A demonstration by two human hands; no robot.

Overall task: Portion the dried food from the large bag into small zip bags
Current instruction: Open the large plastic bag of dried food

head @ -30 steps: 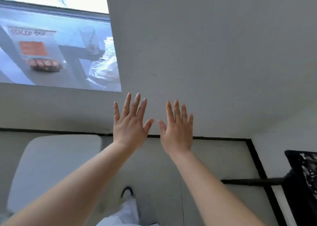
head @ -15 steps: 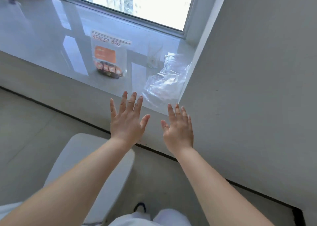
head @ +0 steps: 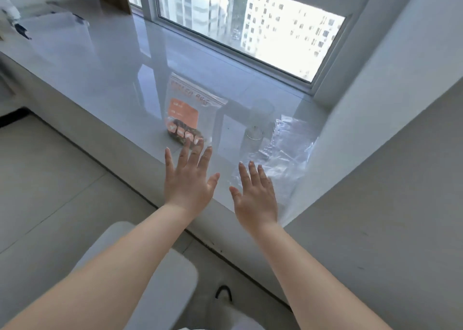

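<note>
A large clear zip bag (head: pixel 186 109) with an orange label and dark dried food at its bottom stands on the glossy windowsill (head: pixel 100 79). To its right stands a clear glass (head: pixel 258 121), and beyond that lies a pile of small clear zip bags (head: pixel 283 159) against the wall. My left hand (head: pixel 188 179) is held out flat with fingers spread, just in front of the large bag. My right hand (head: pixel 255 194) is spread the same way, over the near edge of the small bags. Both hands hold nothing.
A window (head: pixel 250 24) runs along the back of the sill. A grey wall (head: pixel 375 154) closes off the right side. A white stool (head: pixel 150 279) stands on the tiled floor below my arms. Some items (head: pixel 15 16) lie at the sill's far left.
The view has swung up and left from the wall to the windowsill. Both hands have stayed spread and side by side and now hover over the sill's front edge.
</note>
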